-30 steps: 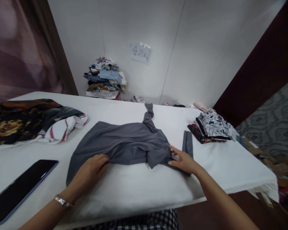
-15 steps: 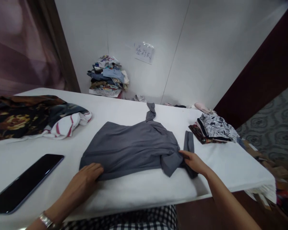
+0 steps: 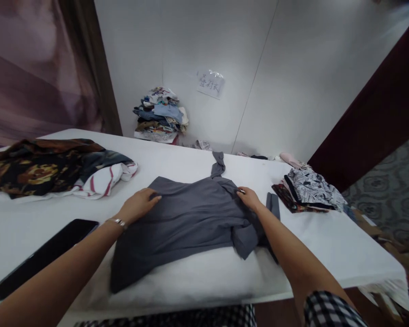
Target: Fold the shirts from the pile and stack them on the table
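Grey jersey lies under both sets of fingertips: the left hand [image 3: 138, 205] rests with its fingers curled loosely down on the far left corner of the grey garment [image 3: 187, 222], at about ten o'clock on the cloth, and whether it pinches the edge or only presses on it I cannot tell. The right hand [image 3: 248, 198] sits at about two o'clock, fingers nearly closed on the fabric near where a knotted strap runs off toward twelve; a true pinch cannot be confirmed there either. The garment is spread in the middle of the white table [image 3: 327, 236], its near hem toward six, a loose flap bunched at about four. Judging by its soft folds and drape, it should be light, limp and a little stretchy, not fragile, and likely to slide easily on the smooth cover; the far corners and hem edges look like the best places to take hold. Outward, a black phone [image 3: 44, 256] lies at eight o'clock, a dark patterned heap [image 3: 37, 165] at ten, a printed fabric stack [image 3: 310, 188] at two, and a clothes pile [image 3: 162, 113] against the wall at twelve.
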{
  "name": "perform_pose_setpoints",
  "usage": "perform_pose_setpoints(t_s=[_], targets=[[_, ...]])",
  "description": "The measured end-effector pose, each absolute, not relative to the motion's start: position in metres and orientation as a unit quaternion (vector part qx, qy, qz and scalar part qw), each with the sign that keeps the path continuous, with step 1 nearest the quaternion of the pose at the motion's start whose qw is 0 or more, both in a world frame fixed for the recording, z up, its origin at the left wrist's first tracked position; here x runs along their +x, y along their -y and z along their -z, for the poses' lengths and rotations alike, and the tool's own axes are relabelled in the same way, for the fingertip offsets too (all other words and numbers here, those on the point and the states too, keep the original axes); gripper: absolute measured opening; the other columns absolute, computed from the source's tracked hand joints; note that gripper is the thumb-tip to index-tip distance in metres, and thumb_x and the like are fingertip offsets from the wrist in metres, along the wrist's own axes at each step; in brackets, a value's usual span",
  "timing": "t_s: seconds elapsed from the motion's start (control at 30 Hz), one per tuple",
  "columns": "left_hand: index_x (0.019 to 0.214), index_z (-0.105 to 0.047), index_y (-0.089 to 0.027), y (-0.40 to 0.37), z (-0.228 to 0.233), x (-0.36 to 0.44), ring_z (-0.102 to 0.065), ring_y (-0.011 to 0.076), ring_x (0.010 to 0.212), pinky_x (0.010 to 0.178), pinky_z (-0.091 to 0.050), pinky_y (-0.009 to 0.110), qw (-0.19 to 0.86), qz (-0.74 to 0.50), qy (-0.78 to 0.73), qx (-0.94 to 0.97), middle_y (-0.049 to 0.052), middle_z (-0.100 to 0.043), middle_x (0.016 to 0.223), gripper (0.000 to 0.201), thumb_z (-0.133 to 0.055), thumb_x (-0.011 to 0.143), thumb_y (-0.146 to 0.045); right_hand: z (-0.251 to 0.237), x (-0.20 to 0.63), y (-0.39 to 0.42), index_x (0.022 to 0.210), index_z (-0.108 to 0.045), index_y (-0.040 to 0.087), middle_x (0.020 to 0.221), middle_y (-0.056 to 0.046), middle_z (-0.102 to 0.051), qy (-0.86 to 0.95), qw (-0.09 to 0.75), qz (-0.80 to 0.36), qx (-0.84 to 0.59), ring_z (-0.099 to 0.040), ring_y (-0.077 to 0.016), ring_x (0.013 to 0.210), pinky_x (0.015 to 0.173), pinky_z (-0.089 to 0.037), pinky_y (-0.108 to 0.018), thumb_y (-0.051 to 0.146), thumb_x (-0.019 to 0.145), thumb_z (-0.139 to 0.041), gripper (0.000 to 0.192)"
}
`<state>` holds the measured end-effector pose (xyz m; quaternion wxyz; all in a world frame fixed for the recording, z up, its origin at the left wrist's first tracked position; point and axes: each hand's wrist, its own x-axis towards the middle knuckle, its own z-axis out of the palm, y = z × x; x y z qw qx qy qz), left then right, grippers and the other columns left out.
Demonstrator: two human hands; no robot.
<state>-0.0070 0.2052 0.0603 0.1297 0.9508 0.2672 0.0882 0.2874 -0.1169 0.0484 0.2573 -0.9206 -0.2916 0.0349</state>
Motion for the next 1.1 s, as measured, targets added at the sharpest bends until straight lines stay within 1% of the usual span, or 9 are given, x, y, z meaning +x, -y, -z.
perform_pose_setpoints(t_s=[0.1,0.2,0.3,0.4,0.5,0.63,0.87,1.0,1.1], targets=[[0.122,-0.056,-0.012,-0.223,-0.055,0.022,-0.053,0.0288,0.118,0.097,-0.043,0.04,0.1,-0.081,-0.315,0.94,0.016,-0.055,0.132,0.054,-0.033,0.087,-0.045,-0.044,0.304,0.086,0.126,-0.058,0.012,0.13,-0.015,-0.058,0.277,0.224,-0.032,-0.934,-0.053,-0.027,0.122,0.102,-0.039,-0.035,0.037,0.086,-0.054,0.047],[0.127,-0.052,-0.013,-0.234,-0.05,0.042,-0.052,0.0329,0.118,0.092,-0.045,0.045,0.087,-0.085,-0.352,0.928,0.018,-0.053,0.133,0.054,-0.031,0.088,-0.043,-0.035,0.311,0.07,0.12,-0.061,0.013,0.122,-0.017,-0.062,0.268,0.193,-0.033,-0.943,-0.057,-0.0288,0.116,0.095,-0.043,-0.035,0.043,0.084,-0.056,0.047],[0.124,-0.054,-0.013,-0.238,-0.044,0.058,-0.052,0.037,0.116,0.089,-0.045,0.05,0.07,-0.087,-0.372,0.922,0.021,-0.057,0.125,0.051,-0.037,0.087,-0.043,-0.028,0.313,0.062,0.106,-0.068,0.015,0.115,-0.016,-0.065,0.263,0.17,-0.019,-0.95,-0.059,-0.0274,0.11,0.089,-0.044,-0.032,0.036,0.081,-0.06,0.034],[0.112,-0.062,-0.013,-0.24,-0.041,0.073,-0.055,0.0353,0.111,0.087,-0.045,0.045,0.057,-0.088,-0.36,0.927,0.021,-0.062,0.115,0.04,-0.044,0.084,-0.035,-0.029,0.321,0.06,0.093,-0.071,0.018,0.102,-0.011,-0.07,0.253,0.166,-0.007,-0.953,-0.063,-0.0242,0.101,0.082,-0.044,-0.028,0.026,0.079,-0.06,0.02],[0.102,-0.066,-0.016,-0.248,-0.048,0.084,-0.06,0.029,0.103,0.081,-0.047,0.037,0.057,-0.097,-0.344,0.932,0.016,-0.065,0.108,0.032,-0.043,0.084,-0.028,-0.038,0.337,0.061,0.1,-0.07,0.02,0.103,-0.008,-0.07,0.226,0.192,0.03,-0.955,-0.063,-0.0219,0.099,0.081,-0.045,-0.027,0.027,0.085,-0.05,0.026],[0.113,-0.061,-0.014,-0.267,-0.056,0.089,-0.057,0.0296,0.108,0.083,-0.046,0.039,0.049,-0.143,-0.382,0.912,0.018,-0.06,0.117,0.04,-0.033,0.089,-0.029,-0.037,0.354,0.065,0.117,-0.063,0.016,0.111,-0.011,-0.067,0.169,0.229,0.082,-0.955,-0.061,-0.0216,0.101,0.084,-0.045,-0.029,0.029,0.091,-0.033,0.042],[0.12,-0.058,-0.019,-0.275,-0.023,0.086,-0.044,0.0335,0.124,0.101,-0.034,0.051,0.097,-0.14,-0.368,0.914,0.016,-0.054,0.133,0.046,-0.037,0.087,-0.043,-0.001,0.348,0.067,0.112,-0.068,0.019,0.114,-0.01,-0.064,0.188,0.246,0.063,-0.949,-0.058,-0.0227,0.107,0.091,-0.042,-0.03,0.03,0.088,-0.043,0.036],[0.124,-0.056,-0.022,-0.279,-0.019,0.087,-0.04,0.0339,0.128,0.105,-0.029,0.052,0.141,-0.145,-0.377,0.904,0.013,-0.051,0.138,0.049,-0.038,0.086,-0.047,0.0,0.355,0.068,0.111,-0.069,0.02,0.115,-0.009,-0.064,0.188,0.281,0.038,-0.941,-0.057,-0.0222,0.11,0.095,-0.041,-0.03,0.028,0.086,-0.044,0.036],[0.129,-0.053,-0.018,-0.284,-0.028,0.082,-0.044,0.0329,0.127,0.105,-0.032,0.048,0.197,-0.137,-0.386,0.891,0.014,-0.051,0.138,0.06,-0.042,0.083,-0.054,-0.008,0.361,0.073,0.106,-0.07,0.019,0.108,-0.008,-0.068,0.196,0.324,-0.014,-0.926,-0.06,-0.0211,0.104,0.093,-0.044,-0.03,0.03,0.081,-0.051,0.034]])
